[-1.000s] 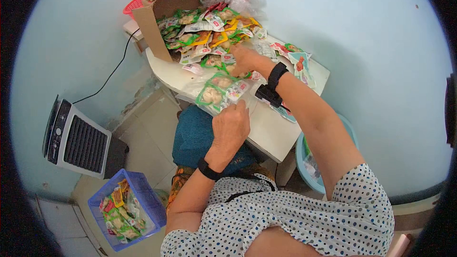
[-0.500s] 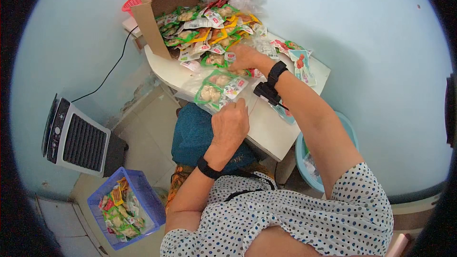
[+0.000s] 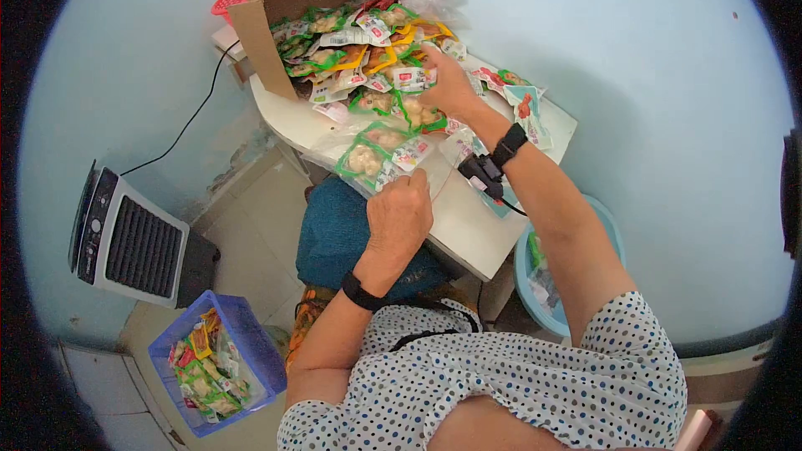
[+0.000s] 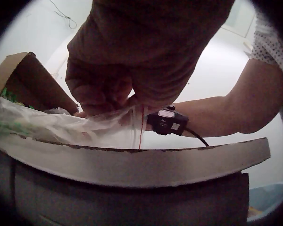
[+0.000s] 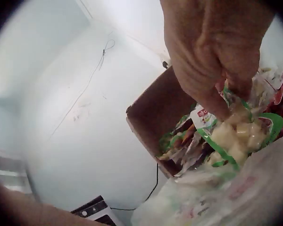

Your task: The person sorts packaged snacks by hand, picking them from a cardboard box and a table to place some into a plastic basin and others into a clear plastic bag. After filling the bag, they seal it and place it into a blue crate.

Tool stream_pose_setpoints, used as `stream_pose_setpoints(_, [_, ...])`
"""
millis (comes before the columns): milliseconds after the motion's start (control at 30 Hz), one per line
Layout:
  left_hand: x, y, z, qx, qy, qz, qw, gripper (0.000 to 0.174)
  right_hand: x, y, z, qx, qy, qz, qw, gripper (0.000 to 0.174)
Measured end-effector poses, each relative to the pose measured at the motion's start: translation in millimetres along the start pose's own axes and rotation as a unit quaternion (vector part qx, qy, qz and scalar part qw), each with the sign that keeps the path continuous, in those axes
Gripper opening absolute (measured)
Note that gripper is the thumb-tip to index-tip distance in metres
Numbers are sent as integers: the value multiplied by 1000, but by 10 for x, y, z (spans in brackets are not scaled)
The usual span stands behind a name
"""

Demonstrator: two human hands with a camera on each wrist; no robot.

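The left hand (image 3: 401, 215) pinches the edge of a clear plastic bag (image 4: 108, 129) at the table's front edge; green-edged packets (image 3: 365, 160) with pale round food lie inside the bag. Just behind it, the right hand (image 3: 455, 88) grips a green-edged packet (image 3: 420, 112) in front of the heap. In the right wrist view the right hand (image 5: 217, 56) has its thumb and fingers on that packet (image 5: 238, 136). A large heap of green, yellow and white packets (image 3: 351, 54) spills out of a cardboard box (image 3: 261, 50) lying on its side.
Red and white packets (image 3: 528, 108) lie on the white table (image 3: 468, 230) at the right. Below stand a blue bin (image 3: 522, 271), a blue crate of packets (image 3: 276, 367) and an air cooler (image 3: 138, 238). A red basket (image 3: 230, 2) sits behind the box.
The right hand has lifted slightly and turned, and a green-edged packet now shows under its fingers. The left hand has stayed at the bag's edge.
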State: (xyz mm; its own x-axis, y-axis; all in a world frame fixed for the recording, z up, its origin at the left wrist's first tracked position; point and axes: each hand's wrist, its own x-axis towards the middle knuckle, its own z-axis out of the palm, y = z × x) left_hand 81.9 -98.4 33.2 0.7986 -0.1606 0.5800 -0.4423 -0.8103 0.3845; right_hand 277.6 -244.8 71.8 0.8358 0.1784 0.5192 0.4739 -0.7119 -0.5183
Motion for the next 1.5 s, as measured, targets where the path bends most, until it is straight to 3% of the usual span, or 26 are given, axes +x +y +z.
stream_pose_setpoints(33, [-4, -8, 9, 6, -3, 0, 1000, 9, -19, 22, -26, -10, 29, -20, 999, 91])
stream_pose_setpoints(133, [1, -17, 26, 16, -5, 1, 1000, 9, -74, -23, -289, 38, -31, 25, 998, 72])
stream_pose_setpoints(233, [16, -14, 9, 11, -1, 10, 1000, 9, -174, -42, -618, 13, -129, 0, 992, 42])
stream_pose_setpoints(333, [0, -7, 13, 7, 0, 8, 1000, 9, -245, 121, -848, -123, -199, -83, 969, 20])
stream_pose_setpoints(433, [7, -19, 13, 7, 8, 11, 1000, 9, -398, 13, -1137, 6, -211, 159, 964, 19])
stream_pose_setpoints(467, [10, -30, 28, 6, 11, 12, 1000, 9, -482, 19, -1188, 61, -140, 141, 978, 24])
stream_pose_setpoints(567, [24, -32, 24, 8, 14, 16, 1000, 11, -778, -309, -1477, 233, -76, 221, 944, 21])
stream_pose_setpoints(667, [41, -12, 25, 14, 32, 28, 999, 7, -1091, -266, -1546, 270, -81, 286, 916, 22])
stream_pose_setpoints(767, [49, 5, 27, 26, 43, 28, 998, 7, -1442, -588, -1488, 372, -100, 340, 858, 24])
stream_pose_setpoints(867, [52, 40, -4, 33, 43, 13, 998, 8, -1695, -478, -1314, 446, -165, 371, 797, 23])
stream_pose_setpoints(1000, [76, 60, -66, 32, 54, 4, 998, 7, -1760, -569, -1064, 539, -163, 414, 716, 19])
stream_pose_setpoints(1167, [104, 23, -89, 16, 77, -26, 997, 9, -1805, -742, -773, 567, -128, 419, 697, 32])
stream_pose_setpoints(1300, [107, 1, -101, 23, 65, -18, 997, 10, -1800, -735, -670, 601, -176, 416, 659, 44])
stream_pose_setpoints(1400, [112, 41, -130, -2, 89, -13, 996, 8, -1807, -715, -654, 552, -239, 402, 690, 39])
stream_pose_setpoints(1500, [119, 30, -146, -3, 96, -19, 995, 8, -1807, -816, -716, 537, -251, 415, 690, 34])
